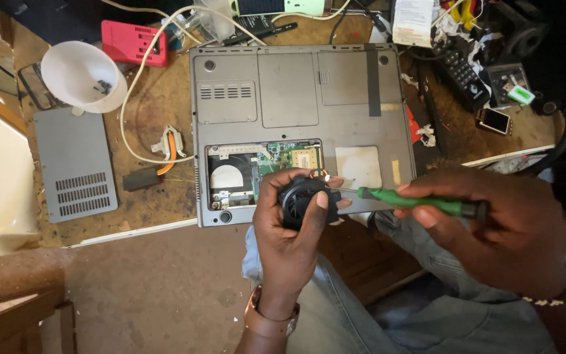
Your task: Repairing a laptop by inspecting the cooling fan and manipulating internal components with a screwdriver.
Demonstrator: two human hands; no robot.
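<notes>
A grey laptop [296, 98] lies upside down on the workbench with one bottom panel off, showing a green circuit board [283, 159]. My left hand [289, 229] grips a small round black cooling fan [302, 200] just in front of the open bay. My right hand [499, 229] holds a green-handled screwdriver [414, 202], and its metal tip touches the fan's right side.
The removed grey vented panel [76, 164] lies left of the laptop. A white bowl [83, 75] with small screws, a red box [135, 42], a white cable [132, 92], a copper heat pipe part [168, 147], a remote control [463, 75] and a phone [494, 120] crowd the bench.
</notes>
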